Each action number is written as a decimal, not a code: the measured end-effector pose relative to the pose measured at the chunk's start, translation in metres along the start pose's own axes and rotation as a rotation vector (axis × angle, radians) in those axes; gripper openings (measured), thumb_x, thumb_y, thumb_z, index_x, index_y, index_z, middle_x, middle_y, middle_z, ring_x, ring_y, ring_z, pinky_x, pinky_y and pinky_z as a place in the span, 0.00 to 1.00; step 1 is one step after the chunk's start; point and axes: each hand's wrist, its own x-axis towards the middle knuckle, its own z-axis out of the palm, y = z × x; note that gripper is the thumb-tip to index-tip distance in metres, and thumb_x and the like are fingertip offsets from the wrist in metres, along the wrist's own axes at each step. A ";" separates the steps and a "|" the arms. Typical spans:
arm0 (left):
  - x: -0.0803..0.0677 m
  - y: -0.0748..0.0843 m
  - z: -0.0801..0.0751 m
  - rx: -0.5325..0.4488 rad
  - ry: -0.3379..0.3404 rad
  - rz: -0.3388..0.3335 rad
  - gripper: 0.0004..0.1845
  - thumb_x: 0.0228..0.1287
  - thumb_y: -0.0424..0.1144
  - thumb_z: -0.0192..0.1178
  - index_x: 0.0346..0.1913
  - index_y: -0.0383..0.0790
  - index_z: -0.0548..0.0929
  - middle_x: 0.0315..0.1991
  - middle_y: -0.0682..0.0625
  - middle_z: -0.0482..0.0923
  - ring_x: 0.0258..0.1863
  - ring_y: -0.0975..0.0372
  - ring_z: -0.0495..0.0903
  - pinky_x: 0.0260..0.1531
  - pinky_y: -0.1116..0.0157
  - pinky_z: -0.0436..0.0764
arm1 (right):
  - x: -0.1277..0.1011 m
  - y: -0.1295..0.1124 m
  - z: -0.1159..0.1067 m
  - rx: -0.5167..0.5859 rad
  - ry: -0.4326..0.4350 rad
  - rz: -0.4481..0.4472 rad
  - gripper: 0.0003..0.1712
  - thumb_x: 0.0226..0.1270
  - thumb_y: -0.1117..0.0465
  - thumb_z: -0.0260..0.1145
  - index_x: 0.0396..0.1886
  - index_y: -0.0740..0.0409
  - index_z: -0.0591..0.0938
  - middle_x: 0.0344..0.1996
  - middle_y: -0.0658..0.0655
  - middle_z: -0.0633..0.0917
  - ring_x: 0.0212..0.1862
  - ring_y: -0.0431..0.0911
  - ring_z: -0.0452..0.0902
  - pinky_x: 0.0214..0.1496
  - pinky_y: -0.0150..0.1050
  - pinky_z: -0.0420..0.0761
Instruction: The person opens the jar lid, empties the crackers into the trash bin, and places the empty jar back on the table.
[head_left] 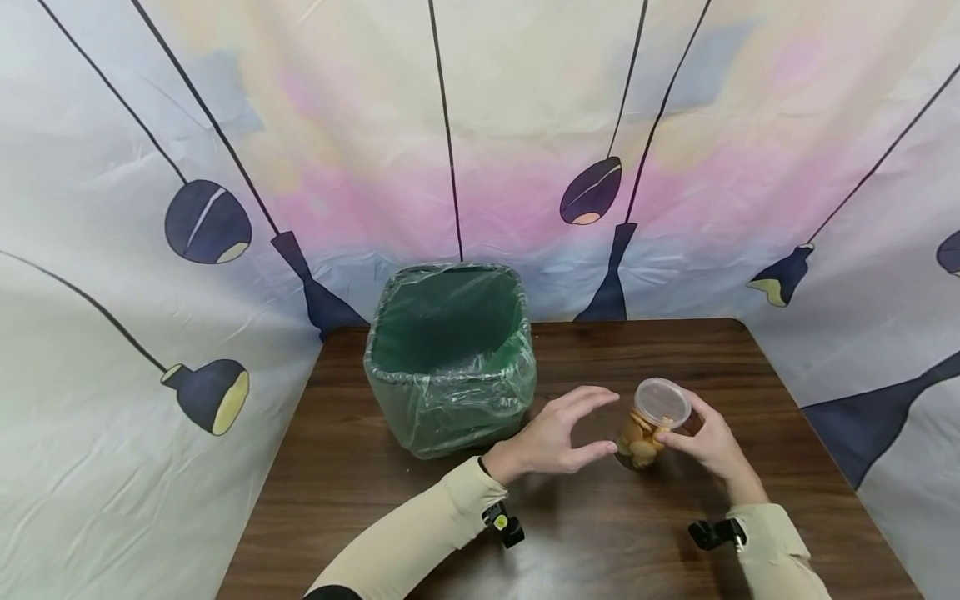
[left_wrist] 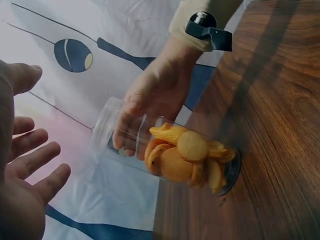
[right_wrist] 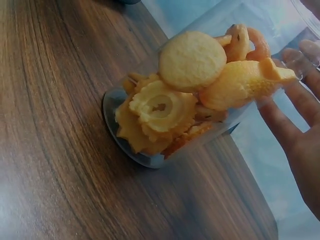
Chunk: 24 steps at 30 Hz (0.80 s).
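Note:
A clear cylindrical jar (head_left: 663, 403) with a translucent lid is at the right part of the table, its dark-rimmed base at the wood. Inside are several golden biscuits (right_wrist: 192, 61), some round, one flower-shaped with a hole, piled in the lower part. My right hand (head_left: 708, 442) holds the jar from its right side near the top, thumb in front and fingers around the back. On the jar's other side my left hand (head_left: 558, 433) is held apart from it, thumb and fingers spread with nothing between them. The left wrist view shows these spread fingers (left_wrist: 37, 145) too.
A green bin (head_left: 450, 417) lined with a clear plastic bag stands at the back left of the brown wooden table (head_left: 315, 500). Behind the table hangs a cloth (head_left: 517, 108) printed with dark lamp shapes. Each wrist wears a small black camera (head_left: 716, 533).

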 end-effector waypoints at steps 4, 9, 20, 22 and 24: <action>0.000 -0.006 0.006 -0.014 0.006 -0.017 0.32 0.62 0.44 0.66 0.68 0.40 0.69 0.64 0.46 0.71 0.64 0.62 0.72 0.62 0.70 0.69 | 0.001 0.000 0.002 -0.006 0.010 0.015 0.43 0.50 0.78 0.73 0.67 0.71 0.67 0.54 0.59 0.78 0.51 0.36 0.77 0.48 0.23 0.76; -0.001 -0.014 0.015 -0.037 0.025 -0.047 0.33 0.61 0.44 0.67 0.67 0.40 0.70 0.64 0.45 0.71 0.64 0.60 0.72 0.63 0.68 0.70 | 0.004 0.002 0.005 -0.031 0.026 0.008 0.43 0.49 0.77 0.74 0.66 0.70 0.67 0.54 0.63 0.76 0.51 0.34 0.77 0.48 0.23 0.76; 0.000 -0.030 0.030 -0.047 0.073 -0.145 0.33 0.59 0.44 0.69 0.66 0.39 0.72 0.62 0.47 0.73 0.63 0.59 0.73 0.62 0.65 0.71 | 0.009 0.004 0.011 -0.065 0.038 0.009 0.44 0.49 0.76 0.75 0.68 0.68 0.67 0.57 0.71 0.75 0.53 0.39 0.76 0.49 0.20 0.74; 0.001 -0.033 0.032 -0.036 0.084 -0.142 0.33 0.58 0.44 0.70 0.65 0.39 0.72 0.62 0.47 0.73 0.63 0.59 0.73 0.62 0.65 0.71 | 0.010 0.002 0.011 -0.053 0.030 0.012 0.44 0.50 0.75 0.75 0.68 0.67 0.67 0.57 0.71 0.74 0.54 0.40 0.76 0.49 0.20 0.74; 0.003 -0.036 0.034 -0.025 0.094 -0.135 0.33 0.58 0.45 0.71 0.65 0.39 0.73 0.61 0.47 0.73 0.62 0.59 0.73 0.62 0.66 0.71 | 0.011 0.003 0.011 -0.044 0.021 0.010 0.44 0.51 0.75 0.74 0.69 0.67 0.66 0.58 0.72 0.74 0.54 0.42 0.77 0.49 0.21 0.75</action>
